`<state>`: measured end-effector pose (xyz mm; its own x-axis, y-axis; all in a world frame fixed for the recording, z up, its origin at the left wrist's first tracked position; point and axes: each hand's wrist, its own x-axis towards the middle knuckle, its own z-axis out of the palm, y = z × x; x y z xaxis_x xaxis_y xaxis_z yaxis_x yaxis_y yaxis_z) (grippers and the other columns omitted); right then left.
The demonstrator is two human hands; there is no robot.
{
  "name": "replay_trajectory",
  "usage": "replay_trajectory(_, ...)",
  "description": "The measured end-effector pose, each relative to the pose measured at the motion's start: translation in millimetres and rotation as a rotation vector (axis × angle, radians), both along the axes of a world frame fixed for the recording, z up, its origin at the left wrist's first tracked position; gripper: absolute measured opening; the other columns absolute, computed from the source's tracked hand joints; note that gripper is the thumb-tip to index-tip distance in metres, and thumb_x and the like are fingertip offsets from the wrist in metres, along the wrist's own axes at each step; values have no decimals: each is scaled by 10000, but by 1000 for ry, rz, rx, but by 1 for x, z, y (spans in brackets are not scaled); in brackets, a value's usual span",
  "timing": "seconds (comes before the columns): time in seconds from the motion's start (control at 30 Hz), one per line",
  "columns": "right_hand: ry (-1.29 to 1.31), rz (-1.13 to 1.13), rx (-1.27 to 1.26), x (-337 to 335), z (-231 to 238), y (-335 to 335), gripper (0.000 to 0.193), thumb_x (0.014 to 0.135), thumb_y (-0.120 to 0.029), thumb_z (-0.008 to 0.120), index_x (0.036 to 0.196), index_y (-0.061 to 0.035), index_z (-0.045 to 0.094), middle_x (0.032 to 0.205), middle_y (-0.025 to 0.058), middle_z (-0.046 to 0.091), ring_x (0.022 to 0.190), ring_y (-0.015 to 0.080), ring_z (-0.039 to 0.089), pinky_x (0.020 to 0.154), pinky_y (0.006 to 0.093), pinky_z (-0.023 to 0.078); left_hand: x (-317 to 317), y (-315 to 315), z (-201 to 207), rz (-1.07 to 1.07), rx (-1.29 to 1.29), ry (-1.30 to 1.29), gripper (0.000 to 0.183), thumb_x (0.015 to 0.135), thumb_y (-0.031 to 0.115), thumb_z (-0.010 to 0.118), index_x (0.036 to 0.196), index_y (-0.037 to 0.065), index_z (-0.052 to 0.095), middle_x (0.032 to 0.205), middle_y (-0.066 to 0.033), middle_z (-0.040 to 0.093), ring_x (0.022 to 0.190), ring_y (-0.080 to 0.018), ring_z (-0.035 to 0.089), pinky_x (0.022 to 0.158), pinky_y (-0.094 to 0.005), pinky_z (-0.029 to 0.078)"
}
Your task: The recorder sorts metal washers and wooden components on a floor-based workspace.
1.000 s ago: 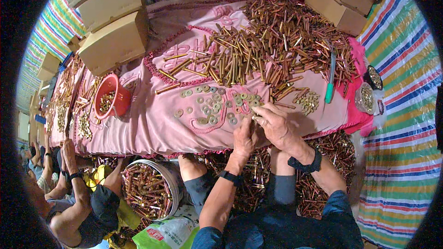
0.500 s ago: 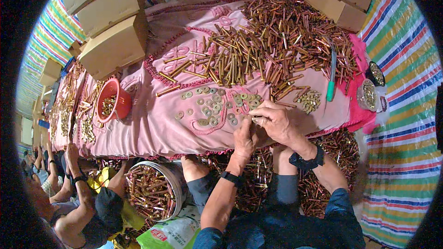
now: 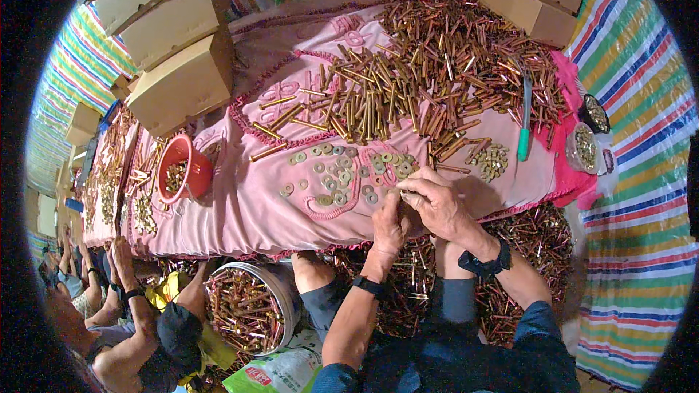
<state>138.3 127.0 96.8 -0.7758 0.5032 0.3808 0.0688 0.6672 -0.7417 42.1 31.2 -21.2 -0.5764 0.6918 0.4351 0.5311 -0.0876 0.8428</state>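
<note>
My left hand (image 3: 391, 227) and my right hand (image 3: 440, 207) meet over the near edge of the pink cloth (image 3: 240, 207). Both are closed, fingertips pinched together around something too small and covered to make out. Just beyond them lie scattered flat round washers (image 3: 339, 173), brass and grey. To the right of the washers is a small heap of brass-coloured nuts (image 3: 489, 161). Farther back, a large pile of long brass-coloured bolts (image 3: 437, 58) spreads over the cloth, with several looser ones (image 3: 306, 93) at its left side.
A green-handled tool (image 3: 523, 142) lies at the right, near two small tubs (image 3: 585, 147) of parts. At left stand a red basket (image 3: 195, 169) and cardboard boxes (image 3: 182, 84). Below are a white bucket (image 3: 280, 284) of bolts and a co-worker's arm (image 3: 142, 320).
The view has shifted slightly. My two hands stay pinched together at nearly the same spot, with fingers slightly repositioned. The washers and bolts lie as before.
</note>
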Motion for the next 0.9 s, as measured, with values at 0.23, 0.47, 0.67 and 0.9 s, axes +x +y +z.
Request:
replay_trajectory(0.23, -29, -16, -51, 0, -1, 6, 174, 861, -115, 715, 987, -8, 658, 898, 142, 655, 834, 307, 666, 724, 387, 532, 0, 0, 2, -34, -6, -14, 360, 727, 9, 561, 1086, 34, 556, 795, -200, 581, 685, -431, 582, 606, -449, 476)
replay_trajectory(0.47, -11, -95, -94, 2, -11, 4, 178, 857, -118, 761, 926, -14, 634, 840, 79, 642, 765, 170, 627, 687, 319, 514, 4, 4, 13, -54, 4, -14, 309, 758, -26, 584, 1055, 35, 525, 716, -183, 575, 654, -410, 593, 578, -460, 472)
replay_trajectory(0.67, -15, -112, -179, 0, 6, -7, 206, 861, -105, 742, 1026, -14, 658, 879, 114, 646, 787, 232, 653, 702, 347, 528, 3, 4, 4, -57, 17, -20, 335, 762, -11, 588, 1089, 48, 536, 763, -194, 589, 694, -429, 597, 597, -467, 477)
replay_trajectory(0.9, -44, -2, 35, 0, 3, 3, 185, 866, -100, 717, 1013, 8, 686, 934, 141, 644, 829, 278, 656, 725, 357, 532, 1, 2, -8, 14, 57, 102, 364, 774, -32, 580, 1126, 41, 522, 709, -146, 565, 574, -322, 547, 555, -368, 479)
